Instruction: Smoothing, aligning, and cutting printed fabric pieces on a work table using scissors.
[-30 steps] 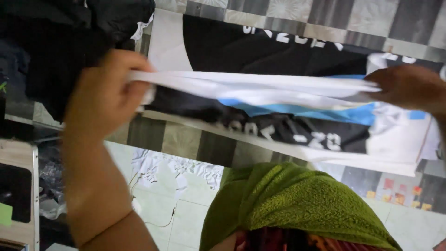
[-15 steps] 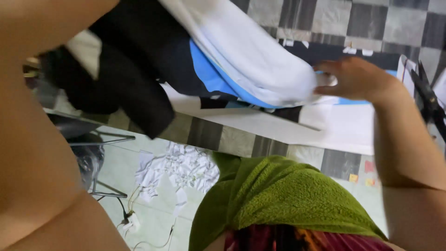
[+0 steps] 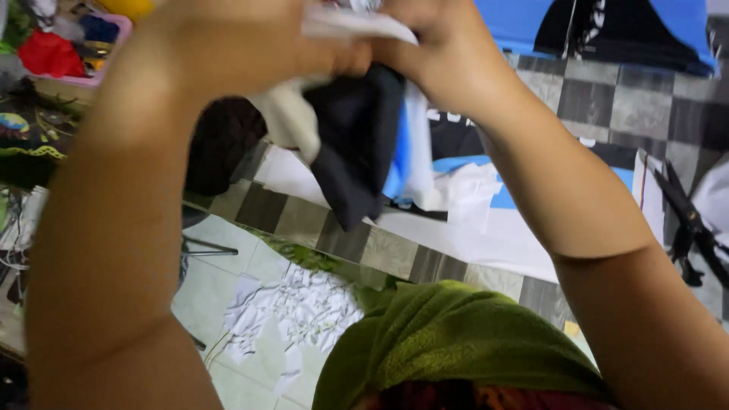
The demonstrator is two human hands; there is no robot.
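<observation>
Both of my hands are raised close to the camera and meet at the top of the view. My left hand (image 3: 250, 42) and my right hand (image 3: 448, 53) together grip a bunched piece of fabric (image 3: 364, 144) in black, white and blue, which hangs down between my forearms. Below it, more black, white and blue printed cloth (image 3: 501, 220) lies flat on the grey checkered table (image 3: 653, 106). A green cloth (image 3: 456, 349) covers my lap at the bottom.
Black scissors (image 3: 687, 220) lie at the table's right edge. White paper scraps (image 3: 296, 311) litter the pale tiled floor. A pile of dark cloth (image 3: 220, 144) sits left of the table, with a pink bin of coloured things (image 3: 68, 45) at the top left.
My hands have come together and lifted the fabric up in front of the camera. A second ago it was stretched wide between them over the table.
</observation>
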